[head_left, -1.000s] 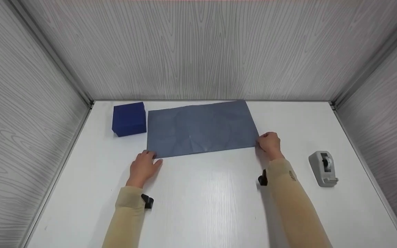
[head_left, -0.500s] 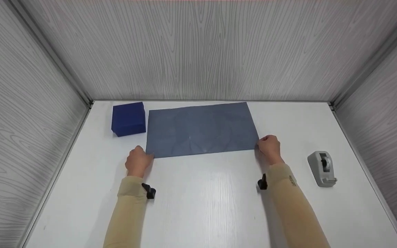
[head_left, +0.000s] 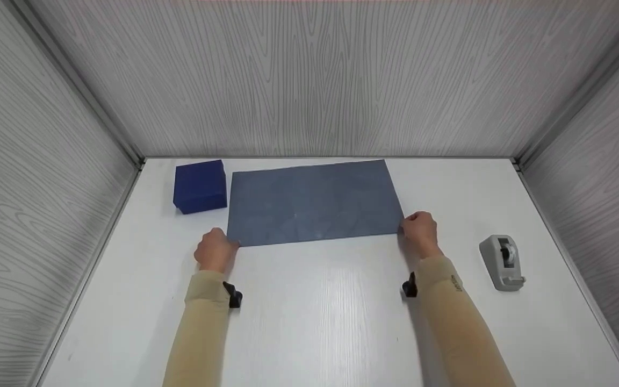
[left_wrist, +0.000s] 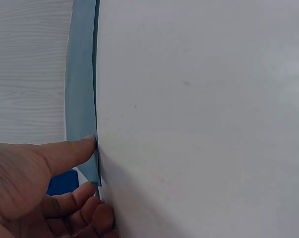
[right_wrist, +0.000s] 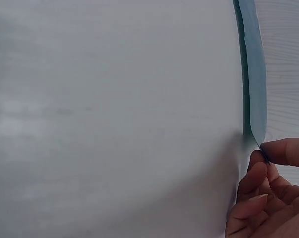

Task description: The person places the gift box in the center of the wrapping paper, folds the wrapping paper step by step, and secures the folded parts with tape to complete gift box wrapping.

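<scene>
A blue-grey sheet of paper (head_left: 315, 201) lies toward the back of the white table, faintly creased. At its near left corner is my left hand (head_left: 216, 250); in the left wrist view the thumb (left_wrist: 72, 152) lies over the paper's edge with curled fingers beneath the corner. My right hand (head_left: 420, 232) pinches the near right corner, thumb against fingers (right_wrist: 253, 178) in the right wrist view. There the paper (right_wrist: 257, 74) bows slightly, its edge standing just off the table.
A dark blue box (head_left: 200, 186) stands left of the paper, close to its edge. A grey tape dispenser (head_left: 502, 263) sits at the right of the table (head_left: 309, 322). Wood-grain panels (head_left: 309, 80) enclose the back and both sides.
My left hand has gone from spread fingers on the corner to gripping it, shifting slightly left and away. The right hand moved a little nearer, and the paper's creases look flatter.
</scene>
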The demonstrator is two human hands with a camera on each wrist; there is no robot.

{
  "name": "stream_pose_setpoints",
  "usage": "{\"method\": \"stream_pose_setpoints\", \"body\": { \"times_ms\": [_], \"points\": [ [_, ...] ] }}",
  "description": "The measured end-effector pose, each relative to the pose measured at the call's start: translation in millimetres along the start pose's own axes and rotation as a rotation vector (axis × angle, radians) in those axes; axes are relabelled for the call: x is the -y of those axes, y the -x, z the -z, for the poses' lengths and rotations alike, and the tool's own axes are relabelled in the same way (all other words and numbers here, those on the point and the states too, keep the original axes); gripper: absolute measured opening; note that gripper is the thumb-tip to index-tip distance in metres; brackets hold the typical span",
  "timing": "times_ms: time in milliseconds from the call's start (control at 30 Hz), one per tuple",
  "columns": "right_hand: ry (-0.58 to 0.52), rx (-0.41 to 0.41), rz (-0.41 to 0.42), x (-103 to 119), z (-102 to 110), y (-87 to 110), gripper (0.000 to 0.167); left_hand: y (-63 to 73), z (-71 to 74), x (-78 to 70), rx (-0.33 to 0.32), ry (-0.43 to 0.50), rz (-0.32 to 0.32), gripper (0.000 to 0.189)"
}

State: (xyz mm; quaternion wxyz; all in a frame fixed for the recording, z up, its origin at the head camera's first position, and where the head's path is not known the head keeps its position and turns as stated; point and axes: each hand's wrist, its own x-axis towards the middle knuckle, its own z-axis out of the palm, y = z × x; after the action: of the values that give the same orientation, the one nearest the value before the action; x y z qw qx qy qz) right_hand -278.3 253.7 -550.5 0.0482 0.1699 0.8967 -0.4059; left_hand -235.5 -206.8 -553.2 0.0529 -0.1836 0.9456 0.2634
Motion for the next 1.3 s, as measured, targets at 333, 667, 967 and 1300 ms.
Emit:
{"method": "stream_pose_setpoints", "body": {
  "times_ms": [333, 667, 967, 1300],
  "points": [
    [0.009, -0.011, 0.000, 1.0, -1.1, -0.3, 0.021, -2.0, 1.8, 0.2, -0.017, 0.016, -0.015, 0.022],
    [-0.002, 0.001, -0.007, 0.7, -0.3, 0.5, 0.022, -6.0, 2.7, 2.1, -0.004, -0.007, 0.000, 0.026],
    [-0.019, 0.014, 0.011, 1.0, 3.5, 2.7, 0.020, -7.0, 7.1, -0.7, -0.020, 0.023, 0.022, 0.027],
    [-0.029, 0.084, 0.016, -0.1, 18.1, 12.6, 0.017, 6.3, 16.7, -0.3, -0.060, 0.088, -0.053, 0.024]
  ]
}}
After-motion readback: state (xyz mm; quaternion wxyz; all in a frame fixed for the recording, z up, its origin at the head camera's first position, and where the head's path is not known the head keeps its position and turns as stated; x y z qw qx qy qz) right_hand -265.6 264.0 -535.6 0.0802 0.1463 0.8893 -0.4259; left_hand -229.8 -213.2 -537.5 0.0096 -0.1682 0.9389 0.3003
